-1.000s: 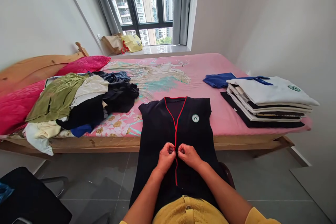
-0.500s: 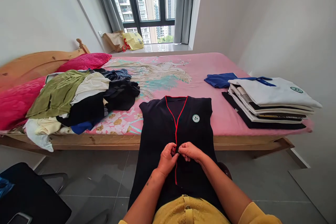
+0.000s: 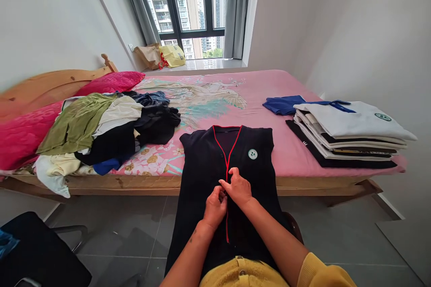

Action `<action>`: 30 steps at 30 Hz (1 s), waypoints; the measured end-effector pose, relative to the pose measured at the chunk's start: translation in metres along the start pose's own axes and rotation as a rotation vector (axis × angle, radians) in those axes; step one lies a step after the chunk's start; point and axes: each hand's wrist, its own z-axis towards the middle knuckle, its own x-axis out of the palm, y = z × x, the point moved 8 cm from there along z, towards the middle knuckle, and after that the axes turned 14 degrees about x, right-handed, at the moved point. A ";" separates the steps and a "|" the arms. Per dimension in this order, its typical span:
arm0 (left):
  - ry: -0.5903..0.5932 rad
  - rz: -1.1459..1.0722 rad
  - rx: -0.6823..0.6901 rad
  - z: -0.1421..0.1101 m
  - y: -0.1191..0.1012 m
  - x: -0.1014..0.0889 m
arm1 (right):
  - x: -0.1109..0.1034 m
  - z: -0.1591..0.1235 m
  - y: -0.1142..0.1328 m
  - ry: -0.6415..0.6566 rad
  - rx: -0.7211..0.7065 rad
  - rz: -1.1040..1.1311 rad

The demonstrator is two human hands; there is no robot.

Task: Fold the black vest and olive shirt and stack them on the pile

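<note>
Compared with the earlier frame, the right hand (image 3: pixel 238 187) has moved a little up along the red front edge, and its thumb and forefinger are now spread apart. It touches the black V-neck top (image 3: pixel 202 166). The left hand (image 3: pixel 214 206), just beside it, has its fingers curled closely at this edge; whether they pinch the cloth, I cannot tell. The top lies with its neck towards twelve o'clock, its upper part on the bed (image 3: pixel 266 87), its lower part reaching towards the person. From the hands, a loose heap of clothes (image 3: pixel 117 130) is at ten o'clock, near pink pillows (image 3: pixel 112 82), and a folded stack (image 3: pixel 353 130) is at two o'clock. The window (image 3: pixel 188 4) stands at twelve o'clock, a black chair (image 3: pixel 40 249) at eight.
</note>
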 end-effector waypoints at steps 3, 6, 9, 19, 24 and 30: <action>-0.062 0.041 0.011 0.002 -0.003 -0.007 | 0.003 0.008 0.003 -0.030 -0.016 -0.134; -0.101 0.092 0.049 0.010 -0.010 -0.013 | 0.004 0.011 -0.004 -0.032 0.007 -0.176; -0.075 0.179 0.148 0.029 -0.019 -0.015 | 0.000 0.010 -0.010 -0.039 0.006 -0.176; -0.004 0.259 0.174 0.074 -0.012 -0.008 | -0.019 0.010 -0.003 -0.075 -0.136 0.101; -0.024 0.183 0.109 0.075 -0.012 -0.012 | -0.024 0.005 0.009 -0.069 -0.244 0.192; -0.002 0.051 0.078 0.081 -0.012 -0.013 | -0.030 0.003 0.010 -0.038 -0.263 0.327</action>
